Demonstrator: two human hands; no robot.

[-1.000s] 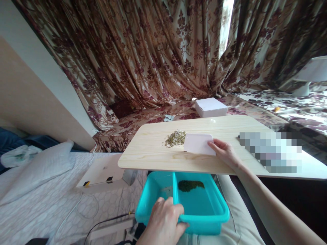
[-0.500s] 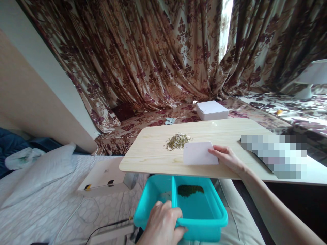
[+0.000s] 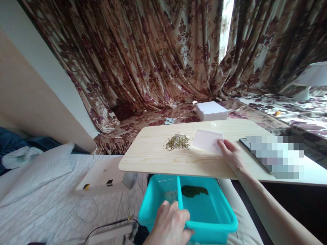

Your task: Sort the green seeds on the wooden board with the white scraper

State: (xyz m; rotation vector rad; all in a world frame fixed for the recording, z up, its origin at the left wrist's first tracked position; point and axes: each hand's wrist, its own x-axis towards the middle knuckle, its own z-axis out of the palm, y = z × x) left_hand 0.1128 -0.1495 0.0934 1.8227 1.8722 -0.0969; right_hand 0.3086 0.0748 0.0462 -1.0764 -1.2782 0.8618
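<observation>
My right hand [image 3: 231, 153] pinches the right edge of a thin white card [image 3: 208, 141], tilted over the light wood tabletop [image 3: 145, 156]. Left of the card lies a loose heap of small greenish-brown grains [image 3: 178, 141]. Below the table's front edge, my left hand [image 3: 170, 223] grips the near rim of a turquoise two-part bin [image 3: 212, 226], fingers wrapped around it at the divider. Dark green grains [image 3: 194, 191] form a patch in the bin's right compartment. A few specks show in its left compartment, partly hidden behind my left hand.
A blurred-out flat device [image 3: 273, 158] lies at the table's right end. Behind the table sits a white box [image 3: 212, 110] before patterned curtains [image 3: 158, 51]. To the left, another white box [image 3: 102, 173] and a cable [image 3: 109, 223] rest on the bed.
My right hand has moved the card right and away from me, off the heap's edge, and tilted it. The bin and my left hand have shifted slightly right.
</observation>
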